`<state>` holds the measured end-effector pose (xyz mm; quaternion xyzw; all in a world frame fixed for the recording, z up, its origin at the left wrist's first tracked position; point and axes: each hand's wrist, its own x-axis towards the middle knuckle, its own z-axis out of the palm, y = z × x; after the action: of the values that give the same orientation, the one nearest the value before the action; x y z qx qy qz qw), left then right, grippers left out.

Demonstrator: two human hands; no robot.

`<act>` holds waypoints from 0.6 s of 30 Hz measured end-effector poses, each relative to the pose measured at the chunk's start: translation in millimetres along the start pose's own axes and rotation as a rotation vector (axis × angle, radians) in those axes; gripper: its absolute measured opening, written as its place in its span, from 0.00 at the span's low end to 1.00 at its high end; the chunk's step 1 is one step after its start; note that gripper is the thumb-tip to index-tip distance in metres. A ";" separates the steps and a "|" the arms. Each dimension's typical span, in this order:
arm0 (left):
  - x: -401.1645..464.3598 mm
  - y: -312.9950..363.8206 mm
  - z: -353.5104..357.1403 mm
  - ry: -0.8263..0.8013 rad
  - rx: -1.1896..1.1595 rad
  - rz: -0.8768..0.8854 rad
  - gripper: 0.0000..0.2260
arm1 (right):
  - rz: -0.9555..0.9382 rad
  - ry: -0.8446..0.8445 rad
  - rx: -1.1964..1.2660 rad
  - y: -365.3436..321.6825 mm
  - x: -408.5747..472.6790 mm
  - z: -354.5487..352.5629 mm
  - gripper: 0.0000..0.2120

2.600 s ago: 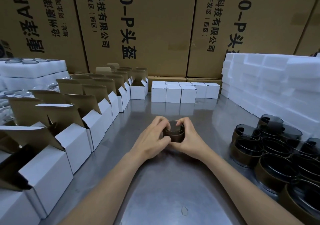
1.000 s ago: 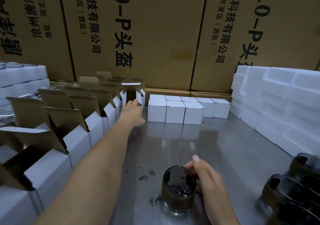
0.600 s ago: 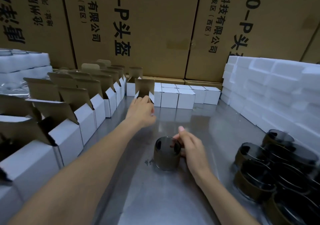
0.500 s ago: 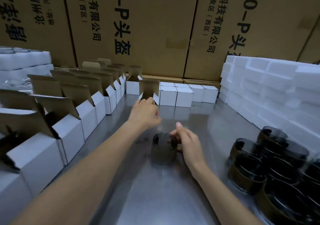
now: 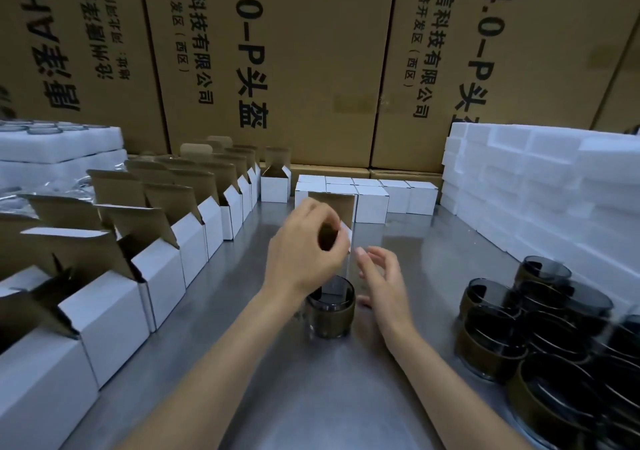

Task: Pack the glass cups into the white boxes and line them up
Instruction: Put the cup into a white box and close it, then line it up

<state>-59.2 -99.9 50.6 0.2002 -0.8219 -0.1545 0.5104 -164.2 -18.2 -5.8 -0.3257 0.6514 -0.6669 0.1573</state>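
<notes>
A dark glass cup [image 5: 330,313] with a brown band stands upright on the steel table [image 5: 311,397] in the middle. My left hand [image 5: 304,252] grips an open white box [image 5: 341,214] with its brown flap up, just above and behind the cup. My right hand [image 5: 382,276] hovers to the right of the cup with fingers relaxed and holds nothing. Closed white boxes [image 5: 381,197] sit in rows at the back.
Rows of open white boxes [image 5: 166,238] run along the left. More banded glass cups [image 5: 540,321] crowd the right front. White foam blocks [image 5: 540,186] pile up at the right, foam trays [image 5: 59,148] at the far left. Big cardboard cartons [image 5: 277,62] wall the back.
My left hand has brought an open box from the far end of the left row back over the cup. My right hand has let go of the cup.
</notes>
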 end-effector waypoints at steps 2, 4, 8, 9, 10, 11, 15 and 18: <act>-1.4 -18.3 4.6 -0.013 -0.241 -0.290 0.09 | 0.006 -0.006 -0.031 0.7 0.6 0.4 0.25; -3.1 -37.8 7.3 -0.118 -0.465 -0.554 0.22 | 0.011 -0.025 -0.033 0.6 0.7 1.2 0.28; -14.4 -58.5 12.4 -0.335 -0.618 -0.678 0.39 | 0.016 -0.066 -0.037 -0.2 0.1 2.6 0.38; -15.8 -58.0 13.8 -0.353 -0.646 -0.672 0.40 | 0.015 -0.072 -0.049 -0.7 -0.3 2.4 0.39; -16.2 -57.0 14.6 -0.362 -0.658 -0.666 0.40 | 0.013 -0.074 -0.058 -1.4 -0.7 2.3 0.39; -15.7 -55.5 15.1 -0.368 -0.657 -0.661 0.40 | 0.009 -0.072 -0.064 -2.3 -1.0 2.1 0.39; -13.6 -50.4 13.0 -0.382 -0.631 -0.676 0.37 | -0.020 -0.051 -0.102 -3.7 -1.5 2.1 0.38; -12.3 -43.8 15.9 -0.384 -0.576 -0.647 0.30 | -0.040 -0.058 -0.119 -4.9 -2.0 3.2 0.35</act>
<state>-61.1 -131.3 14.1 0.2641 -0.7204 -0.5617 0.3096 -159.6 -18.8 -1.7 -0.3664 0.6785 -0.6204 0.1432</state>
